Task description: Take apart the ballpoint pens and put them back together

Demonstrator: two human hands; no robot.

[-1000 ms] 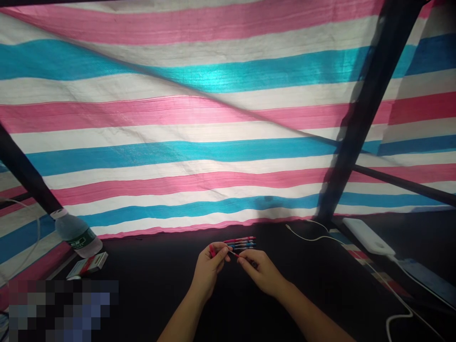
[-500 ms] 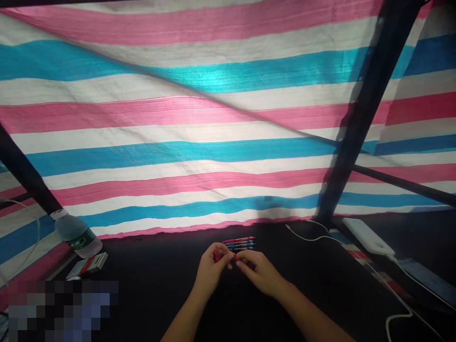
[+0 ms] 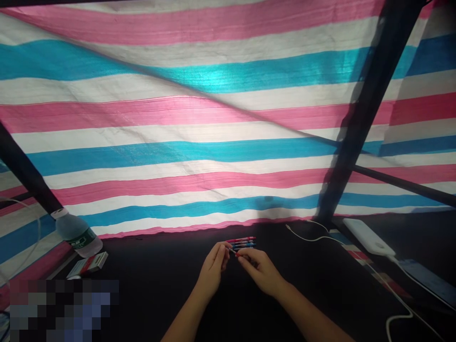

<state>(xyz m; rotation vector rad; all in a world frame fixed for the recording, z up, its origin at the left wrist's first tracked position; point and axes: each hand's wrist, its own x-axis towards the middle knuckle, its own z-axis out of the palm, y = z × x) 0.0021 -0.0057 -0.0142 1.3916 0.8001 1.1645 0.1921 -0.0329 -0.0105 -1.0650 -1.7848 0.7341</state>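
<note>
Pens (image 3: 242, 243) on dark table (image 3: 149, 270), just beyond left hand (image 3: 213, 268), right hand (image 3: 261, 270).

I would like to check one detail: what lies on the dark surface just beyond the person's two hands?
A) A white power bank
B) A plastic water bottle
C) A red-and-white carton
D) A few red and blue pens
D: the red and blue pens lie side by side on the dark surface, just past the left hand and right hand.

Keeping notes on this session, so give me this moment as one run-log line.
left hand: fingertips beside pens | right hand: pinched near pens, held item unclear | nearby: water bottle, power bank
</note>
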